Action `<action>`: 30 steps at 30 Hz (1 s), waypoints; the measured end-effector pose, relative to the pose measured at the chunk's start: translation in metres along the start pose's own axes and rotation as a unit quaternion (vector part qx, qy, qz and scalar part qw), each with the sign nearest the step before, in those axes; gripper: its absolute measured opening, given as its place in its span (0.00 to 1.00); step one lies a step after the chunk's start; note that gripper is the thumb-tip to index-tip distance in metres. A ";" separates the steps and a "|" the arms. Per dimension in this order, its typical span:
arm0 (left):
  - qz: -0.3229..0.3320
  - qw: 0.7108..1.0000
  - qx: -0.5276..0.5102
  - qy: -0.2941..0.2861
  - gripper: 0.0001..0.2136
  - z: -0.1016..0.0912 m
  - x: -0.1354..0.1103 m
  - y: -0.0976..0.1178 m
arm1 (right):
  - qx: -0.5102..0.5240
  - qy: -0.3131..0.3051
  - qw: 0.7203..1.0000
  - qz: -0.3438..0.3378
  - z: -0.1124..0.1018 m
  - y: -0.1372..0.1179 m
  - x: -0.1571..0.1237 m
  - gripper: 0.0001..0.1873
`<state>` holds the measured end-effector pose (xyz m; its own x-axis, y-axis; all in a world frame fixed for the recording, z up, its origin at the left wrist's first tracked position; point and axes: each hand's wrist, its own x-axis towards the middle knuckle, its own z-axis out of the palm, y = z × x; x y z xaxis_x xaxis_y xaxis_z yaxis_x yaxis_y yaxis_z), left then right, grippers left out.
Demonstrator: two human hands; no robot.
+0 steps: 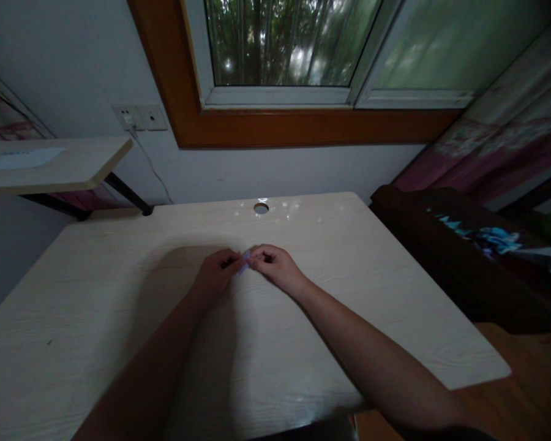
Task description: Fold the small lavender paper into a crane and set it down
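Near the middle of the pale wooden desk (298, 343), my two hands meet over a small light-purple piece (243, 266), thin and flat like folded paper. My left hand (215, 272) pinches it from the left between thumb and fingers. From the other side, my right hand (275, 263) holds its right edge, also in a pinch. Most of the piece is covered by fingertips, so its exact kind does not show. Both hands are low, close to the desk surface.
Behind the hands, the desk has a round cable hole (261, 209). A raised shelf (73, 168) bearing a sheet of paper (22, 159) stands at the left. A white cord (149, 162) hangs from the wall socket (140, 117). Dark furniture (417, 226) borders the right side.
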<state>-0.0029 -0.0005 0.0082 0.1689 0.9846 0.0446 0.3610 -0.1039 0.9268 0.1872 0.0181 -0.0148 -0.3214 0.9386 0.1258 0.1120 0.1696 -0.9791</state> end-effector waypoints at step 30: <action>0.011 0.999 -0.030 0.024 0.11 0.002 0.002 -0.001 | -0.053 -0.003 0.998 -0.034 -0.002 -0.004 -0.001 0.09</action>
<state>-0.0008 0.0011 0.0067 0.1318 0.9879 0.0820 0.3023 -0.1188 0.9458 0.1888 0.0167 -0.0108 -0.3365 0.9221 0.1911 0.1889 0.2649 -0.9456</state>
